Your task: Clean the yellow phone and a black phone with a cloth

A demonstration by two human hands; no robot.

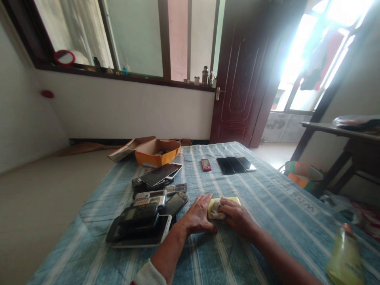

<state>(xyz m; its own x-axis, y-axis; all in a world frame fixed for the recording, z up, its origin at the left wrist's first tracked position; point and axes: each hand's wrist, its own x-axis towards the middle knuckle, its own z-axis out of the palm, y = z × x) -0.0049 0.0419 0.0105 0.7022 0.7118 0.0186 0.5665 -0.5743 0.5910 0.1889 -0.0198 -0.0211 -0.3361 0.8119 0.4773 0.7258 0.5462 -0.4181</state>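
A flat yellow slab with rounded corners [236, 200], phone-like in shape, lies on the striped cloth in front of me. My right hand [237, 217] is closed on a crumpled whitish cloth [216, 209] and presses it against the slab's top. Beside the slab's left end is my left hand [199, 213], its fingers stretched along the upper corner and its thumb spread below. The palm side of that hand is hidden. Nearest to it on the left is a dark phone [175, 204], part of a heap with a silver keypad phone [151, 198] and a black handset [139, 215].
Behind the heap stands an open orange box [158, 158]. A pink phone [206, 164] and a row of three dark phones [236, 165] lie farther back on the blue striped cloth [267, 206]. A bottle of yellowish liquid [346, 257] stands at the right edge.
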